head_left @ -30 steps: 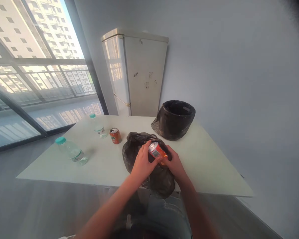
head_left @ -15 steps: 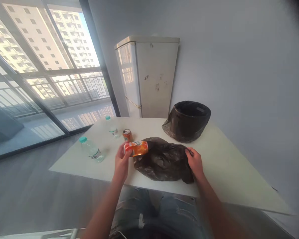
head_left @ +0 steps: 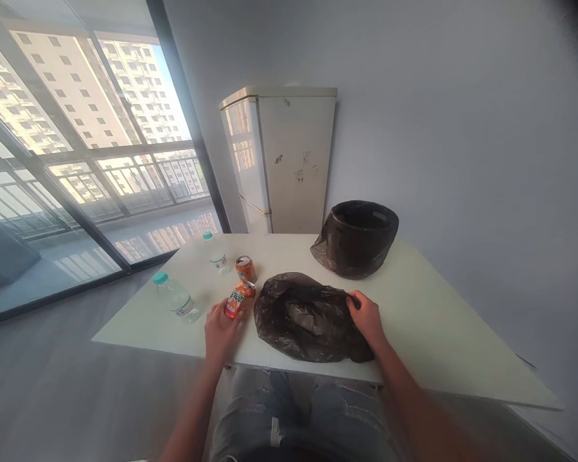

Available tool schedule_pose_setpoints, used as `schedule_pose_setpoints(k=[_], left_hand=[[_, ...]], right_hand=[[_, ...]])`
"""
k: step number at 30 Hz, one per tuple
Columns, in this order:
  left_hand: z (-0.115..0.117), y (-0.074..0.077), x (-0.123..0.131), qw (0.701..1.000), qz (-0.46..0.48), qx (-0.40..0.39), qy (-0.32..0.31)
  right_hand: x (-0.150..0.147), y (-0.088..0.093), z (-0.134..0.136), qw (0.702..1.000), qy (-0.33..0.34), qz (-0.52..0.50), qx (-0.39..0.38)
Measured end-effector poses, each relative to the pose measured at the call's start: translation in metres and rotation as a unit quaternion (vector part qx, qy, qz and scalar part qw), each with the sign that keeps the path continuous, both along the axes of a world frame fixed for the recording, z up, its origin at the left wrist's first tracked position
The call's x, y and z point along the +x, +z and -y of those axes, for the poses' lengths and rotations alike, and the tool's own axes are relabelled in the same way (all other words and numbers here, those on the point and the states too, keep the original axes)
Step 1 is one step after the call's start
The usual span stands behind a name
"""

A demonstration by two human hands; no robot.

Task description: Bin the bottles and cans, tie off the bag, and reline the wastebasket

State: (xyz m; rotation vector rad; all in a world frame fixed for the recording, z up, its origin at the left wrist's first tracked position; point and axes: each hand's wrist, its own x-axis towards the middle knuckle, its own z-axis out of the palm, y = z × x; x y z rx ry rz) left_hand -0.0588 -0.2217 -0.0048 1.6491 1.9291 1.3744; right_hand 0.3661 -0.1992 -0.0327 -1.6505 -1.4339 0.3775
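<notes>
An orange soda can (head_left: 240,299) tilts up and to the right in my left hand (head_left: 221,332), whose fingers close around its lower end. Just behind it, a second orange soda can (head_left: 245,268) stands upright with its top opened. A black plastic bag (head_left: 303,321) lies spread on the table, its mouth partly open upward. At its right edge my right hand (head_left: 366,316) pinches the plastic between thumb and fingers. The held can is beside the bag's left rim.
Two clear plastic bottles with teal caps, a nearer bottle (head_left: 176,298) and a farther bottle (head_left: 215,254), stand on the left of the white table (head_left: 443,327). A bin lined with black plastic (head_left: 361,247) sits at the back. Beyond is a white fridge (head_left: 296,160).
My left hand has moved left and down, away from the bag, and the can has turned from lying level to tilted upward. My right hand still grips the bag's edge.
</notes>
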Motion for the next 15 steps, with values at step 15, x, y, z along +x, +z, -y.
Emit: schedule_pose_setpoints(k=[15], left_hand=[[0.014, 0.001, -0.001, 0.981, -0.109, 0.103, 0.125]], right_hand=[[-0.002, 0.005, 0.004, 1.0, 0.011, 0.0, -0.005]])
